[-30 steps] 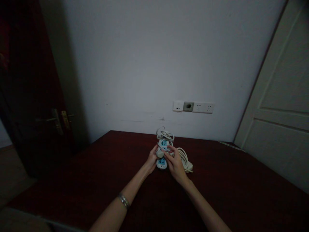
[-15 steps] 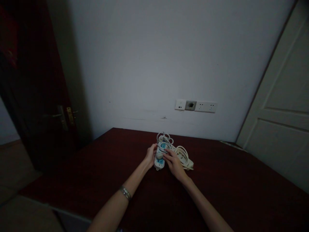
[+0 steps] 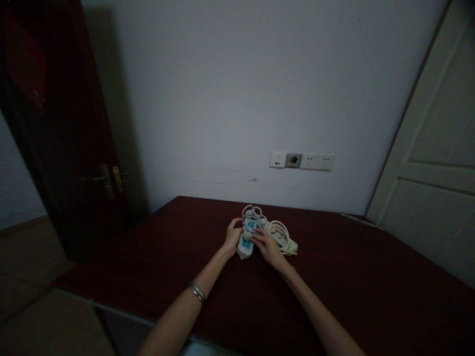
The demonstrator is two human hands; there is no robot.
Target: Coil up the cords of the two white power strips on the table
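On the dark red table a white power strip (image 3: 245,252) with blue socket faces lies lengthwise away from me. A white plug (image 3: 247,237) sits on its sockets, and a pale cord (image 3: 252,210) loops over the far end. My left hand (image 3: 232,236) grips the strip's left side, thumb near the plug. From the right, my right hand (image 3: 266,247) has its fingers closed on the plug. Just beyond it rests a second, cream power strip (image 3: 293,247) with a coiled cream cord (image 3: 281,228). How far the plug is pushed in cannot be made out.
The table (image 3: 334,287) meets a pale wall (image 3: 208,99) carrying a row of wall sockets (image 3: 316,162). A dark door (image 3: 55,163) with a metal handle stands at the left, and a white panelled door (image 3: 438,148) at the right.
My view has turned slightly left. Both hands stay at the power strip and plug; the left fingers have shifted a little along the strip's side.
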